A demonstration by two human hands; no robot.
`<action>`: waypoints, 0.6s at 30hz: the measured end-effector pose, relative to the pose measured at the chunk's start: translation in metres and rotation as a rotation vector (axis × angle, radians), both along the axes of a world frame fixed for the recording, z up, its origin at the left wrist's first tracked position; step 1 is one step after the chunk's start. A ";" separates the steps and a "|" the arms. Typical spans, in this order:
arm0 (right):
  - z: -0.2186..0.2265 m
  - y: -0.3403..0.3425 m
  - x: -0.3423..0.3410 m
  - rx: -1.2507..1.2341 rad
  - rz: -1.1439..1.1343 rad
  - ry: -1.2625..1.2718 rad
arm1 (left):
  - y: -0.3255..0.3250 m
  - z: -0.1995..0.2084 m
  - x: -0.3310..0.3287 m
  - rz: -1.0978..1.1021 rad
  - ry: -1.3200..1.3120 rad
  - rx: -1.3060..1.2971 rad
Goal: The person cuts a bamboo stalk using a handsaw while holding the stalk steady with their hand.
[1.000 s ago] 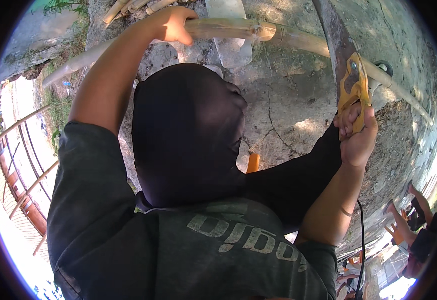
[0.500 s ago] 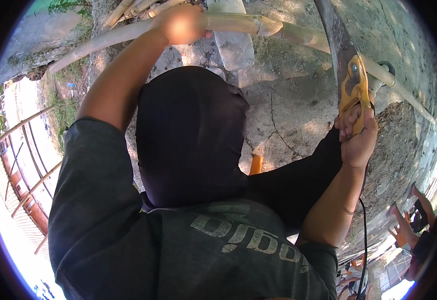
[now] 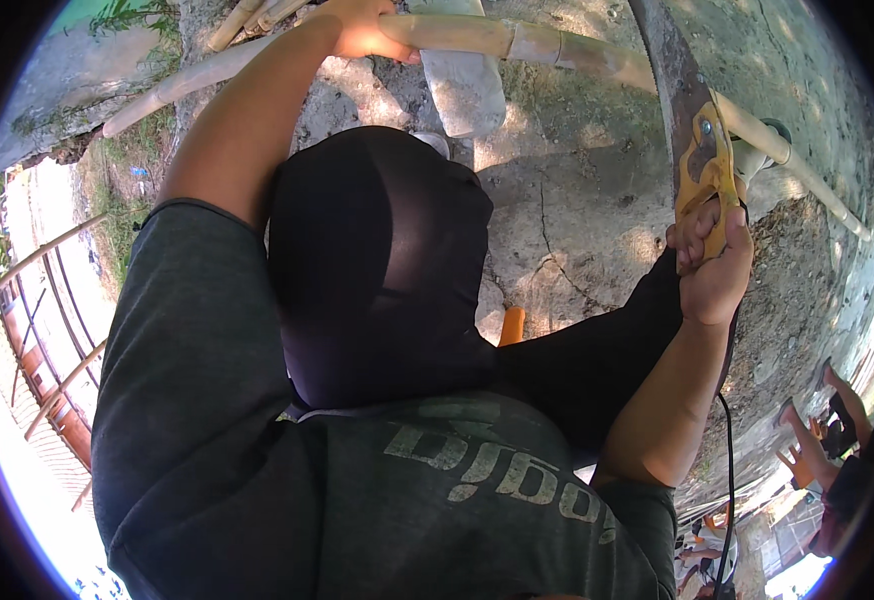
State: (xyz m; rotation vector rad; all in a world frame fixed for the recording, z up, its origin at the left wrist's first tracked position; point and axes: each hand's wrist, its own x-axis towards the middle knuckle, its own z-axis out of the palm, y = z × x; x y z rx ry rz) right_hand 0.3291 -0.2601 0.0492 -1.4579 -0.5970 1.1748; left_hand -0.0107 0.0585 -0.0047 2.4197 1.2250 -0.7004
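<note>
My left hand [image 3: 365, 28] is closed round a pale bamboo pole [image 3: 457, 35] near the top of the view, its fingertips curled over the near side. The pole runs across to the right, sloping nearer. In my right hand [image 3: 712, 255] is a hand saw [image 3: 705, 170] with a yellow handle, its broad, dark, rusty blade directed away from me. The blade crosses in front of the pole, covering a short stretch of it; whether the teeth bite into the bamboo I cannot tell. My knee in black cloth lies between the two arms.
A pale block [image 3: 465, 95] lies under the pole on cracked concrete ground [image 3: 577, 200]. More bamboo pieces [image 3: 247, 18] lie at the far left. An orange object [image 3: 512, 326] shows beside my leg. A black cable [image 3: 729, 480] hangs by my right arm. Another person [image 3: 842, 480] is at the right.
My left hand and the pole's left part appear slightly farther away. The left forearm has shifted with them. My right hand keeps its hold on the saw, almost unmoved.
</note>
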 end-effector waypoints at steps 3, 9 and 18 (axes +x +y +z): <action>-0.003 0.002 -0.001 -0.015 -0.031 0.006 | 0.006 -0.006 -0.004 0.024 -0.037 0.005; -0.008 -0.001 0.004 -0.008 -0.002 -0.030 | -0.016 0.014 0.016 0.089 0.055 0.026; -0.012 -0.004 0.006 0.030 0.005 -0.023 | -0.030 -0.017 -0.036 0.076 -0.278 0.604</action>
